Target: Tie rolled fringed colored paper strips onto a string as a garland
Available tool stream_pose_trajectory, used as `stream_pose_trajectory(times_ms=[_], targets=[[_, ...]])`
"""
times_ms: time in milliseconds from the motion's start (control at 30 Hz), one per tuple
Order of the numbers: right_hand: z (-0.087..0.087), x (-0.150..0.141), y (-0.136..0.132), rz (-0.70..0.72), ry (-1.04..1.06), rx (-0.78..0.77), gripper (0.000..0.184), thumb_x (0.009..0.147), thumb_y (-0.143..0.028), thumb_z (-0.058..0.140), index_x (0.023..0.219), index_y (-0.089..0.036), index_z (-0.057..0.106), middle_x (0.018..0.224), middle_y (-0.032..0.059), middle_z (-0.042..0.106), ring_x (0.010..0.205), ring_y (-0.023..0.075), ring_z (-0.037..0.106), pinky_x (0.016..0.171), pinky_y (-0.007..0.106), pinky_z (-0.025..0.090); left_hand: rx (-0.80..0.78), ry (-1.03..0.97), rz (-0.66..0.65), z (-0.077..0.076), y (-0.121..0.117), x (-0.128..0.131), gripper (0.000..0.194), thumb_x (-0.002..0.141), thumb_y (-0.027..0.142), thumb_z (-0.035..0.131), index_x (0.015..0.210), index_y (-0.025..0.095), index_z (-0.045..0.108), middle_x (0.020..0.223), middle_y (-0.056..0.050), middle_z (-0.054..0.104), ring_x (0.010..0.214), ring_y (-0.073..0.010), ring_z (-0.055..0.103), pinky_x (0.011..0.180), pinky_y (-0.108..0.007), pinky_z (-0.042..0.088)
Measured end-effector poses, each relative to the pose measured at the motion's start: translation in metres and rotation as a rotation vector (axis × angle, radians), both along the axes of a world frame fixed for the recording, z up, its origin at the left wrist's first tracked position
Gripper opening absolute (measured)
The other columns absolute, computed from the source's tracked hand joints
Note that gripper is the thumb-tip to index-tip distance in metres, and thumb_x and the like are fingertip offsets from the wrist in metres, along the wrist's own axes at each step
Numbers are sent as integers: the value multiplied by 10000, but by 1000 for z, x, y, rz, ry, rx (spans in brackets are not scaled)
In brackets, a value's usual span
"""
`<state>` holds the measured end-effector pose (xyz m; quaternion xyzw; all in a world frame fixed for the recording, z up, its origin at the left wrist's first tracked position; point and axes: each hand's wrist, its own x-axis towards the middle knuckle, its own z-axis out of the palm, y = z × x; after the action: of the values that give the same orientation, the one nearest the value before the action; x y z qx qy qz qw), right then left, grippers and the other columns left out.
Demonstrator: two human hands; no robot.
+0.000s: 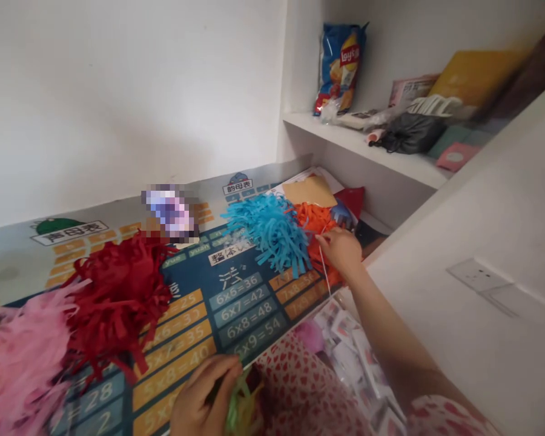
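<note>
Low in the head view, my left hand point(204, 399) is closed, its fingers curled about a bunch of yellow-green crepe strips point(240, 406). My right hand point(343, 251) reaches to the far right of the table. Its thumb and fingertips pinch a thin white string point(324, 269), which hangs down past the table edge. Against that hand lies an orange pom-pom point(315, 218), partly covered by the fingers. A blue pom-pom point(272, 230) touches the orange one on its left. Farther left are a dark red pom-pom point(118, 297) and a pink pom-pom point(25, 357).
A printed mat point(254, 303) with number tables covers the table. Tan paper point(309, 191) lies behind the pom-poms. A blurred-out item point(169, 211) stands near the wall. Many small white packets point(354, 351) sit below the table edge. A shelf holds a chip bag point(340, 66).
</note>
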<state>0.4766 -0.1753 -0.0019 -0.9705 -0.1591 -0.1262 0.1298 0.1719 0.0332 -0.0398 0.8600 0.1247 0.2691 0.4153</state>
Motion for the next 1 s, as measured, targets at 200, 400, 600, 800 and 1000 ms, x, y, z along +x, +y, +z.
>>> stream_pose_trajectory(times_ms=[200,400,600,800,1000], targets=[[-6,34,-10,-130,171,-168,315,887,-399,574,868,-149,764,914,152,726,879,256,680,741,309,448,-116,17,15,7,-13,10,234,788,417,688,679,211,693,692,-20,694,622,-160,666,590,-199,542],[-2,21,-25,-135,110,-94,434,993,-426,352,1047,-231,736,1146,95,695,1040,208,634,855,307,413,-262,119,83,11,-10,6,296,775,464,662,658,193,691,602,-15,652,543,-155,610,516,-202,503],[-10,37,-5,-165,178,-116,329,854,-402,608,812,-119,771,882,183,726,947,311,654,884,412,395,-355,108,77,15,-23,7,273,702,463,727,635,199,709,677,-38,683,622,-180,630,582,-228,525],[13,4,-24,-115,47,132,313,924,-383,492,900,-236,767,1034,70,722,1012,230,614,917,360,398,-669,156,157,5,-16,-5,346,622,516,795,720,189,735,729,-53,713,676,-197,656,628,-254,541],[0,-130,24,668,502,907,188,813,-356,647,704,-223,721,914,43,668,869,182,615,813,308,478,-1019,114,-140,15,-44,19,334,620,461,832,646,173,663,907,-76,715,718,-182,649,653,-282,531]])
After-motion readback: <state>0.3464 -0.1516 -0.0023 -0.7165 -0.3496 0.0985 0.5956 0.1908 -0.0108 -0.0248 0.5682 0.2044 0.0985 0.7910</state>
